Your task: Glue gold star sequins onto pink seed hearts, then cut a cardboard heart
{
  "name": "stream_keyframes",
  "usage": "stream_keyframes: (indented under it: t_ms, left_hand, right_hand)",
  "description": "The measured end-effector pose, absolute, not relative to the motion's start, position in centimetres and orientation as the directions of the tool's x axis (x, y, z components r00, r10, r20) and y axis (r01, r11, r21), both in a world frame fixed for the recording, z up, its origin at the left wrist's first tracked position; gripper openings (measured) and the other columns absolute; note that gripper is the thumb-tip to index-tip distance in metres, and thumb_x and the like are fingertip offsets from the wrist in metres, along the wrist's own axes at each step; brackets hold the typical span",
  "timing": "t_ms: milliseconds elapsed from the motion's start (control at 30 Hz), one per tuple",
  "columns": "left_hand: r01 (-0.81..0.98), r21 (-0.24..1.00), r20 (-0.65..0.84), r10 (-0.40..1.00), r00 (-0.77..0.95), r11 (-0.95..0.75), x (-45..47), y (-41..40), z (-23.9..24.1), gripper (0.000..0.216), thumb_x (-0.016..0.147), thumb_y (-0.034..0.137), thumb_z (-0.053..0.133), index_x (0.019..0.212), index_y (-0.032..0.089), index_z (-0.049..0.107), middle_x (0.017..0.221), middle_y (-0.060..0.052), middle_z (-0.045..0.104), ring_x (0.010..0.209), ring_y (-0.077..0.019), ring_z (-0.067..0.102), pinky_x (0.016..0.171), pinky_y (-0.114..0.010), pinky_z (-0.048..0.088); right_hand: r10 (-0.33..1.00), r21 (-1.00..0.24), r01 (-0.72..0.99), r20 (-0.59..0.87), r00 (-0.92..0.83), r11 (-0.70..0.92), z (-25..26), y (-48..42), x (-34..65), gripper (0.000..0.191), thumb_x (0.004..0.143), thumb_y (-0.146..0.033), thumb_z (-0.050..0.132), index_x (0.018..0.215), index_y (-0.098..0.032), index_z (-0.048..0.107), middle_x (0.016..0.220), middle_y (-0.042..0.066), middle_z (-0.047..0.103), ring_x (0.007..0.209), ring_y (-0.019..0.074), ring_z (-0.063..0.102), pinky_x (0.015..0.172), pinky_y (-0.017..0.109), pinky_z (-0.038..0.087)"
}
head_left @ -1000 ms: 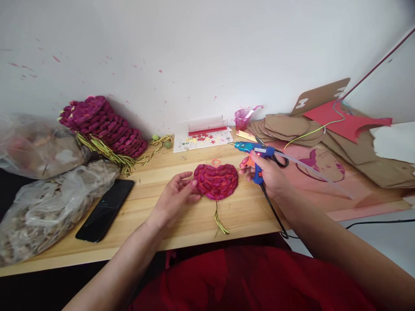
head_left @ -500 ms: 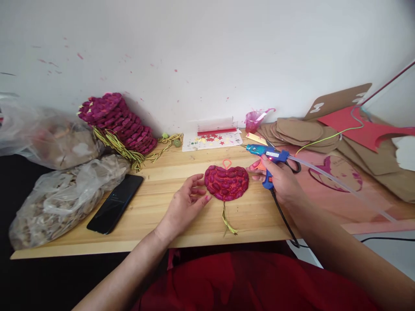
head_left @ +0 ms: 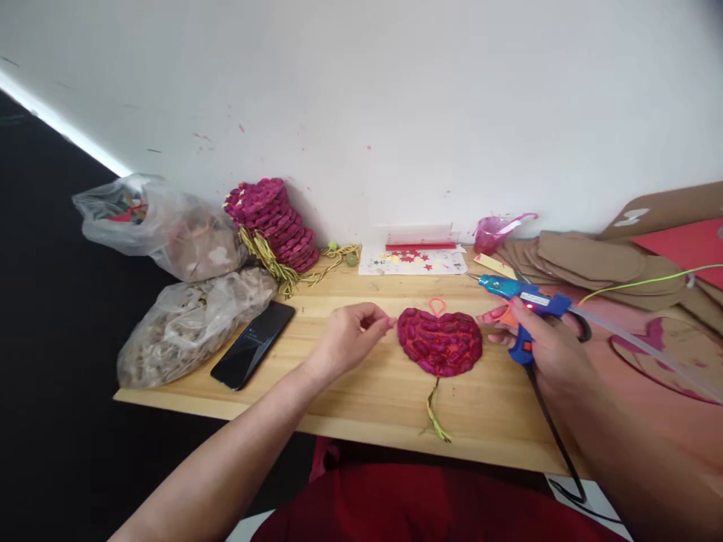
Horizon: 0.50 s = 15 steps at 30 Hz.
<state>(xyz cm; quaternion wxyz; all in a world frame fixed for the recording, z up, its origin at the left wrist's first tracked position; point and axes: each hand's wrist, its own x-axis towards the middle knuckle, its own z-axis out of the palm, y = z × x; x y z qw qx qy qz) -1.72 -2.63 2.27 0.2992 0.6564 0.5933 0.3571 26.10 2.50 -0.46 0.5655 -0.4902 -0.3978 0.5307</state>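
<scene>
A magenta, roughly heart-shaped ornament [head_left: 440,342] lies flat on the wooden table, its surface covered in overlapping lumpy pieces. An orange loop [head_left: 437,306] stands out at its top, and a yellow-green string tassel [head_left: 436,418] hangs from its lower point. Just left of it, my left hand [head_left: 355,335] has thumb and fingertips pinched together; anything between them is too small to make out. My right hand [head_left: 545,339] is wrapped round a blue hot glue gun [head_left: 523,297], whose nozzle points left above the table. A clear glue stick [head_left: 607,325] runs out of its back.
Behind the ornament, small paper stars [head_left: 410,258] lie on a white sheet [head_left: 367,263]. A stack of magenta pieces [head_left: 276,222], plastic bags [head_left: 186,324] and a black phone [head_left: 253,345] are on the left. A pink cup [head_left: 490,235] and cardboard shapes [head_left: 590,256] stand at right.
My left hand's fingers, spread beside the ornament before, are now pinched together. The view has turned left, so everything sits further right. The glue gun stays in my right hand.
</scene>
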Motion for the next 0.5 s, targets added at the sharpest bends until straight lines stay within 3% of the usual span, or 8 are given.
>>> stream_keyframes:
  t_ms: [100,200,267,333,433,500]
  left_hand:
    - [0.736,0.656,0.250,0.968,0.001,-0.170,-3.3,0.4,3.1,0.039,0.089,0.047,0.058,0.064,0.018,0.067,0.056,0.001,0.061,0.053,-0.0117,0.051,0.053,-0.024,0.039]
    - [0.779,0.594,0.369,0.928,-0.043,-0.200,-4.6,4.0,3.1,0.018,0.088,0.029,0.057,0.090,0.018,0.072,0.088,-0.004,0.073,0.072,-0.0142,0.061,0.070,-0.025,0.046]
    - [0.798,0.569,0.394,0.917,-0.054,-0.198,-5.0,6.1,2.9,0.022,0.085,0.022,0.058,0.102,0.018,0.072,0.101,-0.006,0.073,0.079,-0.0152,0.063,0.076,-0.026,0.047]
    - [0.822,0.540,0.386,0.921,-0.052,-0.180,-5.2,7.7,2.5,0.019,0.085,0.028,0.059,0.093,0.017,0.073,0.087,-0.005,0.073,0.073,-0.0163,0.062,0.071,-0.027,0.046]
    - [0.855,0.494,0.356,0.934,-0.033,-0.158,-4.9,9.2,2.0,0.032,0.088,0.039,0.057,0.070,0.017,0.071,0.062,-0.004,0.066,0.061,-0.0174,0.058,0.065,-0.029,0.044]
    - [0.869,0.468,0.348,0.937,-0.015,-0.160,-4.7,10.0,1.5,0.029,0.089,0.033,0.056,0.073,0.017,0.073,0.065,-0.004,0.068,0.062,-0.0179,0.059,0.067,-0.030,0.045]
  right_hand:
    - [0.993,-0.978,-0.204,-0.072,0.098,-0.051,-0.4,2.3,26.1,0.033,0.069,-0.049,0.083,0.076,-0.018,0.074,0.072,0.005,0.073,0.067,0.0198,0.072,0.048,0.021,0.056]
    - [0.994,-0.975,-0.212,-0.083,0.072,-0.066,-0.1,2.1,26.0,0.032,0.073,-0.048,0.081,0.074,-0.017,0.073,0.072,0.006,0.072,0.067,0.0197,0.072,0.047,0.020,0.053]
    - [0.994,-0.972,-0.221,-0.095,0.062,-0.079,0.1,1.9,26.0,0.031,0.074,-0.047,0.080,0.075,-0.018,0.073,0.074,0.005,0.072,0.066,0.0190,0.071,0.046,0.020,0.052]
    - [0.992,-0.969,-0.228,-0.113,0.049,-0.099,0.3,1.8,26.0,0.029,0.076,-0.046,0.079,0.075,-0.018,0.072,0.075,0.005,0.072,0.065,0.0179,0.071,0.047,0.019,0.051]
    - [0.990,-0.962,-0.242,-0.140,0.028,-0.129,0.5,1.7,26.0,0.029,0.077,-0.046,0.078,0.076,-0.018,0.072,0.075,0.004,0.071,0.066,0.0175,0.071,0.049,0.019,0.050]
    - [0.988,-0.958,-0.251,-0.151,0.028,-0.139,0.7,1.6,26.0,0.030,0.077,-0.047,0.078,0.076,-0.018,0.071,0.075,0.004,0.070,0.067,0.0181,0.071,0.048,0.020,0.050]
